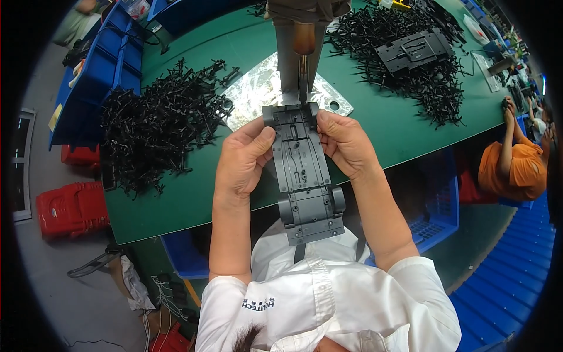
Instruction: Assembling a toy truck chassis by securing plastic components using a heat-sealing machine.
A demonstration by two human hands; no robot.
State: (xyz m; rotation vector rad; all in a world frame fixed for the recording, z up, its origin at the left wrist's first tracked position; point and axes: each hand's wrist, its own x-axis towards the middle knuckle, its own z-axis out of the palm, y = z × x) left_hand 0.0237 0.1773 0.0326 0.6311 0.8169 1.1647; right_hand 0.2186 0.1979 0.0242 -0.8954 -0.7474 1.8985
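Note:
Between my two hands is a long dark grey plastic toy car chassis (302,155) with curved wheel arches at both ends. My left hand (243,155) grips its left edge near the far end, thumb on top. On the opposite edge, my right hand (346,141) holds it the same way, thumb by the far right arch. The chassis's far end lies under the tip of an upright metal driver bit (303,82) on a bench machine (290,53). Its near end hangs over the table's front edge, above my lap. The fingers under the chassis are hidden.
A shiny metal plate (252,94) lies beneath the machine on the green table (193,205). Heaps of small black plastic parts (164,123) lie left and right (434,94). Another dark chassis (413,50) rests on the right heap. Blue bins (97,76) stand left; a person in orange (510,167) sits right.

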